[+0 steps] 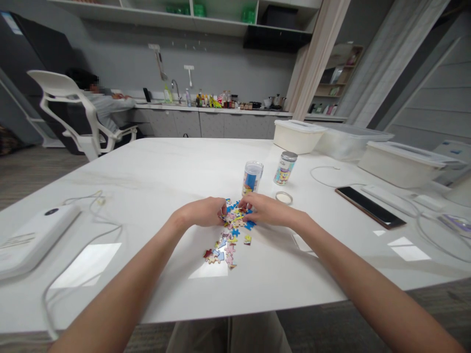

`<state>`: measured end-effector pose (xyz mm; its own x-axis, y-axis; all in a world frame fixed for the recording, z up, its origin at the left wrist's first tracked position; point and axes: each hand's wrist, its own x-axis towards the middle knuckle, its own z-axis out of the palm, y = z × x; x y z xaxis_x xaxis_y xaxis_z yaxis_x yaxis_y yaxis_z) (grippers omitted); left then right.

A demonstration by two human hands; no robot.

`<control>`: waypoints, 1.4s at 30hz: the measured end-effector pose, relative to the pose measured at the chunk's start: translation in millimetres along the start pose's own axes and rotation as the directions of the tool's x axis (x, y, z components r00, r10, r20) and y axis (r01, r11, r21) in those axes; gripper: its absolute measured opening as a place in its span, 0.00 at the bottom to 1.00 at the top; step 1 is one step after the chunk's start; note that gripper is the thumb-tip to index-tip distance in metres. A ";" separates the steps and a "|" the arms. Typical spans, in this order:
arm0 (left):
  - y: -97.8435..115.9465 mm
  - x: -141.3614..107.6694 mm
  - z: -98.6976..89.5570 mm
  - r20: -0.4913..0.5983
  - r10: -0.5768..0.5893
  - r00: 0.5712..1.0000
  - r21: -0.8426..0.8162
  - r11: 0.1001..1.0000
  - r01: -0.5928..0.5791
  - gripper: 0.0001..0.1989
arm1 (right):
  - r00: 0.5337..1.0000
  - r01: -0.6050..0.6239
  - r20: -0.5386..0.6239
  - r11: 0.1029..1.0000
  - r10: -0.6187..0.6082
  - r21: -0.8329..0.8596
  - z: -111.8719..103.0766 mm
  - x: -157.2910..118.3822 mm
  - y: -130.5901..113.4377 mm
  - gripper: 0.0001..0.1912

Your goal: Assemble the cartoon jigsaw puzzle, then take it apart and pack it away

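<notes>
Many small colourful puzzle pieces (235, 223) lie in a loose pile on the white table (165, 162), some trailing toward the near edge. At the pile's left side is my left hand (208, 212), fingers curled down at the pieces; its fingertips are partly hidden. My right hand (263, 208) reaches over the right side of the pile, its fingers bent and apart, touching pieces. Just behind it stands an open clear jar (252, 177) with a coloured label. A second jar (285, 168) with a silver lid stands farther right, and a round lid (284, 197) lies flat near it.
White storage boxes (298, 136) line the back right. A black phone (370, 207) and cables lie at right. At left are a white device (37, 238) and its cable. A person sits on a white chair (66, 105) beyond the table.
</notes>
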<state>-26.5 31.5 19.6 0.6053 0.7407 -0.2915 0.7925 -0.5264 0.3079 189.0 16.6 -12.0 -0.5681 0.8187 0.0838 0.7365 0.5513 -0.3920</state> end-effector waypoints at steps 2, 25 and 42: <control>3.1 0.6 0.5 0.016 -0.007 1.000 -0.012 1.000 0.008 0.08 | 1.000 -0.014 -0.008 0.999 0.014 0.040 2.3 2.0 -1.1 0.14; 9.9 -5.4 -1.6 0.002 -0.106 0.994 -0.028 0.994 0.106 0.22 | 0.995 0.096 -0.024 0.994 -0.095 0.058 16.9 5.4 -14.2 0.22; -5.1 -0.5 -8.5 -0.310 -0.018 0.950 -0.231 0.971 -0.058 0.07 | 0.985 0.119 -0.131 0.993 -0.116 0.016 24.2 7.8 -16.6 0.12</control>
<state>-31.5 37.3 25.9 0.5382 0.8428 -0.0015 0.7176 -0.4572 0.5254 163.5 10.0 -27.0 -0.5965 0.7634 0.2479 0.6577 0.6419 -0.3942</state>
